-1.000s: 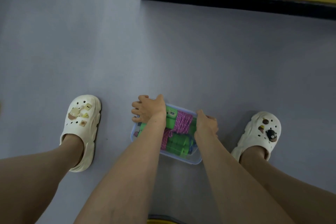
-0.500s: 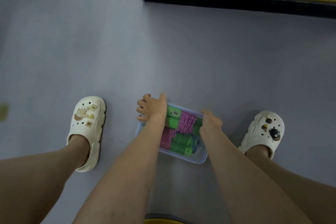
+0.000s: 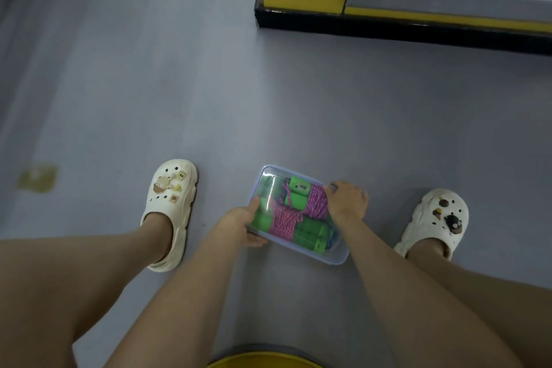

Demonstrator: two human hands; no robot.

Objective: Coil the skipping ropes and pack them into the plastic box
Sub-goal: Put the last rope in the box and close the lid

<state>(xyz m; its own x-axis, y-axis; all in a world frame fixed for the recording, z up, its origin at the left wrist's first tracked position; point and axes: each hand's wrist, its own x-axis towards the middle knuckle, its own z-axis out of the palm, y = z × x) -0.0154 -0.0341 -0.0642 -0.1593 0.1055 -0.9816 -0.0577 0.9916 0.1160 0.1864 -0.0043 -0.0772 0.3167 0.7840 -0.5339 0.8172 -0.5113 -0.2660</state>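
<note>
A clear plastic box (image 3: 334,257) with a pale blue rim is between my feet, above the grey floor. Inside lie coiled pink skipping ropes (image 3: 283,219) with green handles (image 3: 310,233). My left hand (image 3: 242,225) grips the box's near left side, thumb over the rim and fingers underneath. My right hand (image 3: 348,199) grips the far right edge with fingers curled over it. The box looks tilted, its left side covered by a glossy clear surface.
My white clogs stand on either side: left clog (image 3: 170,206), right clog (image 3: 433,221). A yellow and black cabinet base (image 3: 328,21) stands ahead at the right. Yellowish marks (image 3: 37,178) spot the floor at left. A yellow object (image 3: 263,361) lies at the bottom edge.
My left hand has moved from the box's far left corner to its near left side and now grips underneath. The view has tilted up and the box looks raised.
</note>
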